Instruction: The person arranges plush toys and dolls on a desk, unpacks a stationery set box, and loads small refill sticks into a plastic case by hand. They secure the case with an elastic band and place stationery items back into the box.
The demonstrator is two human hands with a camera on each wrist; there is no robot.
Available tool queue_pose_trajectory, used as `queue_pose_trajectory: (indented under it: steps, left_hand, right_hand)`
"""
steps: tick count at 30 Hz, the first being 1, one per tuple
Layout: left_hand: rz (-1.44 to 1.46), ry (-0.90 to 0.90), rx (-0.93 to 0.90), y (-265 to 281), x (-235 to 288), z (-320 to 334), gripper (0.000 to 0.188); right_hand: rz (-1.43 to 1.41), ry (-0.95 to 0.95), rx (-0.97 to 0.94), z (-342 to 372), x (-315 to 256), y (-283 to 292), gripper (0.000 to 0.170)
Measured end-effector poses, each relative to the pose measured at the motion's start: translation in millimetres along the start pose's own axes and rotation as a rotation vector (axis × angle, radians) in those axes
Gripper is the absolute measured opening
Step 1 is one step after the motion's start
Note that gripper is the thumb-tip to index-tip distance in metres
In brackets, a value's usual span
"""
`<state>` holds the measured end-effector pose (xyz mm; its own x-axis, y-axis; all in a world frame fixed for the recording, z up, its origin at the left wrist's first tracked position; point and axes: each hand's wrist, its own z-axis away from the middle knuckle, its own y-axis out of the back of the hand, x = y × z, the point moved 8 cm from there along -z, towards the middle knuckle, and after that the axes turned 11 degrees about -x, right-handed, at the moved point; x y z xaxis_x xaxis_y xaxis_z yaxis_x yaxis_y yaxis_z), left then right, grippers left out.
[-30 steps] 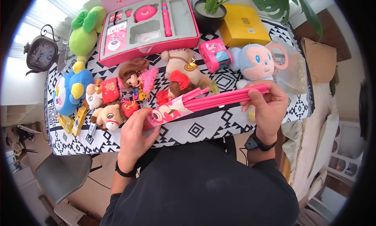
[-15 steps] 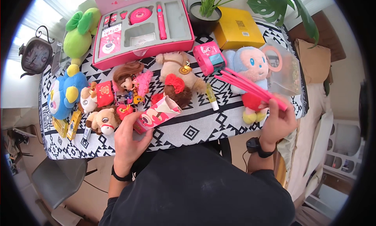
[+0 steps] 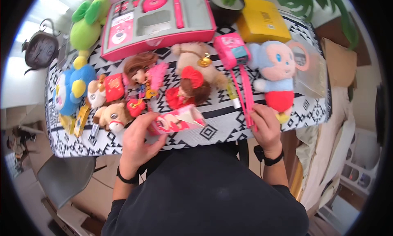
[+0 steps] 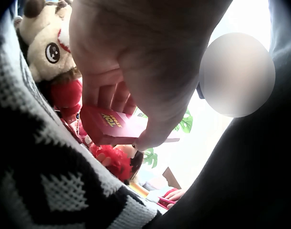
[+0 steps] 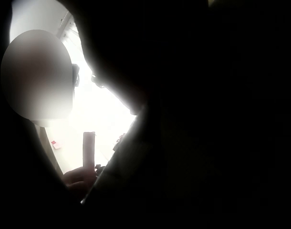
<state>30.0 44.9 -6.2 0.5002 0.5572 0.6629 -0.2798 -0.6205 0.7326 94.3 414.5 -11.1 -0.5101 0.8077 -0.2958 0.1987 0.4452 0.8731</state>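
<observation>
My left hand (image 3: 140,140) grips a pink pencil box (image 3: 174,122) between thumb and fingers, low over the front of the table. Its white flap stands open toward the right. In the left wrist view, the end of the box (image 4: 105,125) shows yellow lettering, with the thumb along its edge. With its fingertips, my right hand (image 3: 267,127) holds several long pink pencils (image 3: 247,92) by their near ends. They lean away from me, slightly fanned, their far ends beside the pink sharpener (image 3: 229,51). The right wrist view is mostly dark.
Behind stands an open pink gift box (image 3: 157,47) with moulded slots. Plush toys and dolls crowd the left and middle, including a brown plush horse (image 3: 112,116). A blue-and-red plush (image 3: 276,78) and a yellow-green tube (image 3: 233,94) flank the pencils. A yellow box (image 3: 264,21) sits farther back.
The pink pencils have come out of the box in my left hand. My right hand has moved left and turned them from slanting sideways to pointing away from me.
</observation>
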Motion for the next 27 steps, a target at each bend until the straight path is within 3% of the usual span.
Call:
queue_pose_trajectory:
  steps: [3,5,8,11,13,19,22,27]
  left_hand:
    - [0.043,-0.056,-0.081,6,8,4,0.059]
    - [0.060,-0.010,-0.098,7,1,15,0.060]
    - [0.016,-0.035,-0.109,13,-9,27,0.061]
    - [0.003,-0.037,-0.136,21,-15,35,0.060]
    - [0.003,0.050,-0.200,29,-26,43,0.061]
    - [-0.105,0.100,-0.154,63,-46,64,0.058]
    - [-0.160,0.197,-0.146,74,-61,75,0.054]
    - [-0.351,0.196,-0.107,90,-56,83,0.056]
  right_hand:
    - [0.004,-0.104,-0.050,6,10,-9,0.044]
    - [0.023,-0.171,-0.180,8,12,-14,0.049]
    - [-0.038,-0.140,-0.238,2,8,-13,0.068]
    - [-0.030,-0.141,-0.227,0,6,-13,0.071]
    - [-0.043,-0.144,-0.209,0,5,-14,0.070]
    - [-0.087,-0.117,-0.017,3,-3,-7,0.048]
    - [-0.141,-0.019,0.065,-7,-27,-6,0.038]
    - [-0.264,0.086,0.067,-46,-73,-17,0.032]
